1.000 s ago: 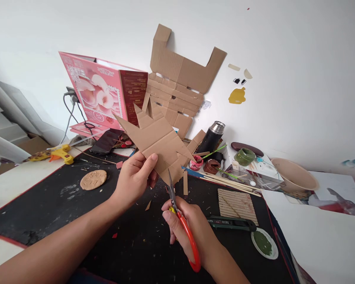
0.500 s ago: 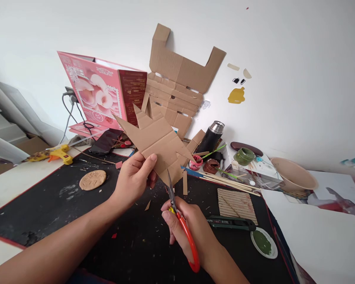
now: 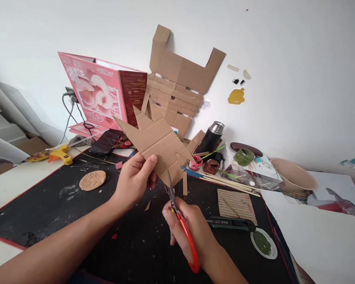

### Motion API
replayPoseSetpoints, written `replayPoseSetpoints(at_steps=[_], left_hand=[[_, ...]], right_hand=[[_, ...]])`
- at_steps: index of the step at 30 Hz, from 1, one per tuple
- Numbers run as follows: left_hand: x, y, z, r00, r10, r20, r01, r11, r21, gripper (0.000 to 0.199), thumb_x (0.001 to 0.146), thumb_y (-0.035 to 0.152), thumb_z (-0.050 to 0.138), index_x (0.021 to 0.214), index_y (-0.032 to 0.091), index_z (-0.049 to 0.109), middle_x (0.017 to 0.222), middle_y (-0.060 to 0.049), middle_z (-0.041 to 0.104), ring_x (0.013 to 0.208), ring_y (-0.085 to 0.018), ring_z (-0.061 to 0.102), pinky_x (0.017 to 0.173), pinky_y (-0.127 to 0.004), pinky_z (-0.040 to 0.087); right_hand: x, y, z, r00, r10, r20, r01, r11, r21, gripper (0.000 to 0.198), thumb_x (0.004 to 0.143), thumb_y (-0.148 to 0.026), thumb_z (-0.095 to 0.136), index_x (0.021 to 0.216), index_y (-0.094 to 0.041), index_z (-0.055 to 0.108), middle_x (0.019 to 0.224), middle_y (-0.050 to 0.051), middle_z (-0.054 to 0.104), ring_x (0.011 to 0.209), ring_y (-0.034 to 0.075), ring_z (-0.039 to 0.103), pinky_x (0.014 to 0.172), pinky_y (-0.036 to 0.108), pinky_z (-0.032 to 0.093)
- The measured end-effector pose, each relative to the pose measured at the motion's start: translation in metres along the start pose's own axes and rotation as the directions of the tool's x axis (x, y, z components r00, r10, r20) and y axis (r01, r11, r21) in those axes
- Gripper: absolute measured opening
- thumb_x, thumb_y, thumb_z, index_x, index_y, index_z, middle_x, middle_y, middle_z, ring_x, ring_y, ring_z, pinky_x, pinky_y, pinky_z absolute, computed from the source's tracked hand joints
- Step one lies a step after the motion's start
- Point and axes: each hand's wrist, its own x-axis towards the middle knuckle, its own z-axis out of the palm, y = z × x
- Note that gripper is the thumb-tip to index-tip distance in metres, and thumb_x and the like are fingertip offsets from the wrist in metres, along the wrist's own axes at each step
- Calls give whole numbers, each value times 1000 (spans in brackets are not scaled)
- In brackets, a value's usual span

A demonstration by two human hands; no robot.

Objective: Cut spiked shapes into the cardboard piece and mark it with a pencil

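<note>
A brown piece of cardboard (image 3: 156, 138) with several pointed spikes is held up above the black mat (image 3: 130, 244). My left hand (image 3: 136, 173) pinches its lower left edge, thumb on the face toward me and fingers behind. In my right hand (image 3: 186, 221) is a pair of scissors (image 3: 189, 242) with red handles, pointing up and away from me. The blades lie at the cardboard's lower corner, one of them across its near face. Part of the handles is hidden by my fingers.
Left lie a clay disc (image 3: 92, 180) and a yellow glue gun (image 3: 62, 154). A pink box (image 3: 97, 90) and a large cardboard sheet (image 3: 180, 67) stand behind. A black flask (image 3: 211, 136), paint jars (image 3: 244, 156), a utility knife (image 3: 230, 223) and a lid of green paint (image 3: 263, 242) are to the right.
The scissor blades look drawn a little closer together at the cardboard's lower corner. Both hands stay nearly in place, and the cardboard has hardly moved.
</note>
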Motion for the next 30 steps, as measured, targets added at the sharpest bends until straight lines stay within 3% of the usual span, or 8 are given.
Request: replayPoseSetpoints(at_steps=[8,14,30], left_hand=[[0,-1,0,1000,-4,-3,4,1000,11,30,95,43,71,79,21,58,46,7,55,33,-9,50,35,-17,36],[1,-5,0,1000,-5,2,5,1000,6,31,95,45,72,81,21,59,46,7,55,33,-10,50,34,-17,35],[1,-10,0,999,-41,-18,41,999,11,34,96,48,70,80,21,57,48,7,55,34,-9,51,35,-16,35]], right_hand=[[1,0,0,1000,15,-2,-15,999,-46,34,111,-51,48,94,-23,59,54,-5,57,45,15,61,52,22,47],[1,2,0,999,46,-4,-46,997,-63,34,110,-54,48,94,-24,57,52,-8,50,41,14,58,46,21,45],[1,12,8,993,75,-91,-81,994,-68,33,112,-48,46,92,-24,57,46,-10,44,34,12,53,43,20,38]])
